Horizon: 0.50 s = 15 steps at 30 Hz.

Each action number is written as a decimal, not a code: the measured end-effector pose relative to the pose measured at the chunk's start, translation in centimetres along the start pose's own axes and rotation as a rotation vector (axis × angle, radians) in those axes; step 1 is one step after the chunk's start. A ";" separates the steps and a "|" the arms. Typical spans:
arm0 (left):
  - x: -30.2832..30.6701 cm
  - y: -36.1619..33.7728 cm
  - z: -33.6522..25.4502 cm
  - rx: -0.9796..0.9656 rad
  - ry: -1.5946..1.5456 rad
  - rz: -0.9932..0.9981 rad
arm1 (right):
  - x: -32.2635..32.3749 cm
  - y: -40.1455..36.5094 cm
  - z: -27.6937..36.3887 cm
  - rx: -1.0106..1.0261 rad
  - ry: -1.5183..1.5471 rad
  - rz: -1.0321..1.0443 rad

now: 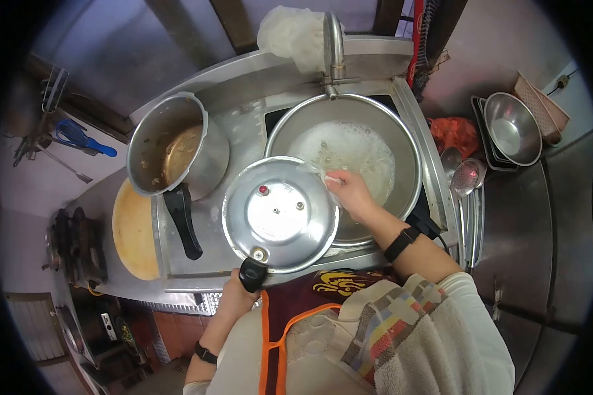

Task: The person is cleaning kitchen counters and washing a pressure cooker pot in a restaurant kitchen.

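Note:
A round metal pressure cooker lid (280,238) lies level in front of me, with a red button and small valves on top. My left hand (239,294) grips its short black handle (253,274) at the near edge. At the lid's far right rim, my right hand (352,194) is closed on a thin whitish cloth (315,171) pressed against the metal. Its fingertips are partly hidden. Behind the lid, a large steel basin (412,141) holds cloudy, foamy water. To the left stands a pressure cooker pot (207,155) with brown residue inside and a black handle.
A tap (336,56) rises behind the basin, with a pale mesh bag (291,36) beside it. A round wooden board (133,234) lies left. Ladles and a skimmer (466,176) rest right, below a steel bowl (512,128). Blue-handled tools (82,137) hang on the left wall.

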State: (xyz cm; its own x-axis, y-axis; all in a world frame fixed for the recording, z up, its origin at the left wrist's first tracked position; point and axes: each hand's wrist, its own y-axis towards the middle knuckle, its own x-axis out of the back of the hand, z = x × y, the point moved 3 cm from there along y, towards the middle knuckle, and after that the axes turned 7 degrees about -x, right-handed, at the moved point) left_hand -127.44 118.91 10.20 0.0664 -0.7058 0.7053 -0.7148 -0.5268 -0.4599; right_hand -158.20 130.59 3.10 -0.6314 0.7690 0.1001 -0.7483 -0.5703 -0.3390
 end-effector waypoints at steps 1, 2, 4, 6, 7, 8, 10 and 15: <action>-0.1 0.0 0.2 -0.005 0.003 0.001 | 0.2 -0.8 -0.5 -0.036 -0.034 -0.053; -0.2 0.0 0.5 -0.011 0.007 0.001 | 0.5 -2.0 -0.2 -0.072 -0.066 -0.106; -0.2 0.1 0.5 -0.015 0.010 0.002 | 0.8 -3.5 -0.8 -0.103 -0.152 -0.136; -0.1 0.1 0.3 -0.010 0.007 0.010 | 1.2 -4.7 -1.8 -0.099 -0.259 -0.090; -0.2 0.2 0.3 -0.019 -0.007 -0.004 | 1.3 -5.4 -2.3 -0.199 -0.194 -0.045; -0.3 0.3 0.4 -0.026 -0.020 -0.018 | 1.2 -6.5 -1.3 -0.172 -0.287 -0.018; -0.5 0.3 0.4 -0.028 -0.034 -0.036 | 1.0 -8.4 1.0 -0.115 -0.469 0.038; -0.5 0.4 0.3 -0.051 -0.064 -0.071 | 1.7 -5.6 1.4 -0.005 -0.650 0.318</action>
State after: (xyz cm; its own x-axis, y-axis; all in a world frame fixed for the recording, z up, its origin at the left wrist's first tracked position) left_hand -127.57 118.96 9.48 0.1614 -0.6974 0.6983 -0.7412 -0.5529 -0.3808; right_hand -155.40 134.70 6.51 -0.8130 0.2380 0.5314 -0.5083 -0.7353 -0.4482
